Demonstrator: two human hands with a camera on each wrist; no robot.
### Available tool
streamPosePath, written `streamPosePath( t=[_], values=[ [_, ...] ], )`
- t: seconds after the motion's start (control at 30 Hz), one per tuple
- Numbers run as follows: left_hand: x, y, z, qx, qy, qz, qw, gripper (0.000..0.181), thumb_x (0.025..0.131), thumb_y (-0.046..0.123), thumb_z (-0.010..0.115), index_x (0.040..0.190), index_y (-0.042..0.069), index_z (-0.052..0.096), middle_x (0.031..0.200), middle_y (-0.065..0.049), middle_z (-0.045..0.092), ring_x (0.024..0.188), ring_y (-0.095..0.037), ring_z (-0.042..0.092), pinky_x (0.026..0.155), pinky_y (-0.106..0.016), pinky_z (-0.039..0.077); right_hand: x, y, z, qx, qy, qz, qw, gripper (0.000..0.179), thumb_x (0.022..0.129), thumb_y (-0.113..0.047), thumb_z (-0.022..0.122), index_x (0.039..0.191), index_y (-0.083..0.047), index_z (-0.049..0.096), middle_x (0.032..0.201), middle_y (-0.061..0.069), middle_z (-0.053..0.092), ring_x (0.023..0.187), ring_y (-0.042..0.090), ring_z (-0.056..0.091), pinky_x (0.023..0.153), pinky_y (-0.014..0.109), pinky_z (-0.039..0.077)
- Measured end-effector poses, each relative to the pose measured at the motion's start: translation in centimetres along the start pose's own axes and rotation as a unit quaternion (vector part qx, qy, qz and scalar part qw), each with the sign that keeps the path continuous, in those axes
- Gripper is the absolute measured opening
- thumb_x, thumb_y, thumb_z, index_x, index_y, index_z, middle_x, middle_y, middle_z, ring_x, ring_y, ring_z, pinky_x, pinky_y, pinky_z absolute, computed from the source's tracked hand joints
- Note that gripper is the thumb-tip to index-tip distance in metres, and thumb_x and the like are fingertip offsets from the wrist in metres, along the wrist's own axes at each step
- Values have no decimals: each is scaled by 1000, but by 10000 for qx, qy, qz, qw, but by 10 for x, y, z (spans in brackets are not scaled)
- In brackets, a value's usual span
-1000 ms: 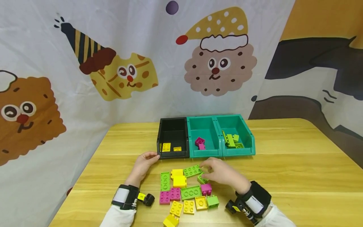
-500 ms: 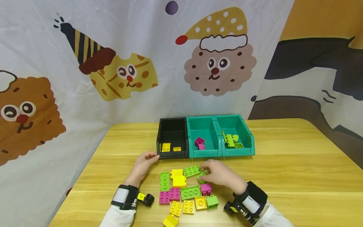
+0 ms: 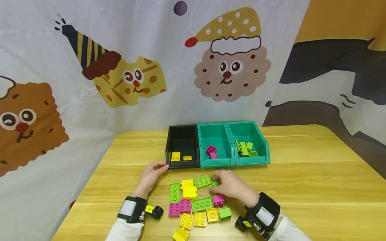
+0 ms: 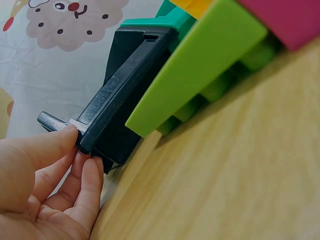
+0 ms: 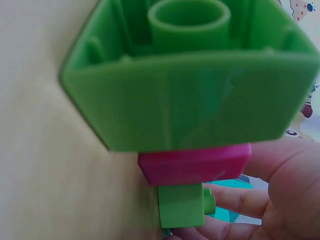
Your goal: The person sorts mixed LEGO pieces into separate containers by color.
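At the front left corner of the black bin (image 3: 183, 164), my left hand (image 3: 153, 174) pinches the rim; in the left wrist view the thumb lies on top and the fingers curl below. My right hand (image 3: 232, 184) reaches over the bricks and holds a small green building brick (image 3: 214, 183) between thumb and fingers, partly covered by the hand. In the right wrist view this green brick (image 5: 181, 206) stands behind a magenta brick (image 5: 195, 164) and a large-looking green brick (image 5: 200, 102). A long green brick (image 3: 203, 181) lies just left of the right fingertips.
Several yellow, magenta and green bricks lie between the hands, among them a yellow one (image 3: 190, 192) and a magenta one (image 3: 174, 210). Behind them, two teal bins (image 3: 217, 163) adjoin the black bin. The bins hold yellow, magenta and green bricks respectively.
My right hand has moved slightly left and its fingers have closed in on the small green brick. The left hand stays at the black bin's corner.
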State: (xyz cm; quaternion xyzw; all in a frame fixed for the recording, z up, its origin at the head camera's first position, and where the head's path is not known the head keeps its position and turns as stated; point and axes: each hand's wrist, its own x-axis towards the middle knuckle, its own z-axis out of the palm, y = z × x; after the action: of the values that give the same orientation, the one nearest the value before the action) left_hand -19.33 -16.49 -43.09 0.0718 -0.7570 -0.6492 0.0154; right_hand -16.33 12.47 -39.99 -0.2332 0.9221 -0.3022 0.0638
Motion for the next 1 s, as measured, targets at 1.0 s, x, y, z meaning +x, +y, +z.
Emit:
streamPosePath(
  t=[1.0],
  values=[
    [0, -1, 0, -116, -10, 15, 9999, 24, 85, 5, 68, 104, -9, 64, 86, 1, 66, 79, -7, 58, 74, -18, 49, -3, -2, -14, -168, 565, -227, 9980, 20, 74, -11, 78, 92, -8, 70, 91, 2, 64, 77, 12, 53, 67, 27, 46]
  ],
)
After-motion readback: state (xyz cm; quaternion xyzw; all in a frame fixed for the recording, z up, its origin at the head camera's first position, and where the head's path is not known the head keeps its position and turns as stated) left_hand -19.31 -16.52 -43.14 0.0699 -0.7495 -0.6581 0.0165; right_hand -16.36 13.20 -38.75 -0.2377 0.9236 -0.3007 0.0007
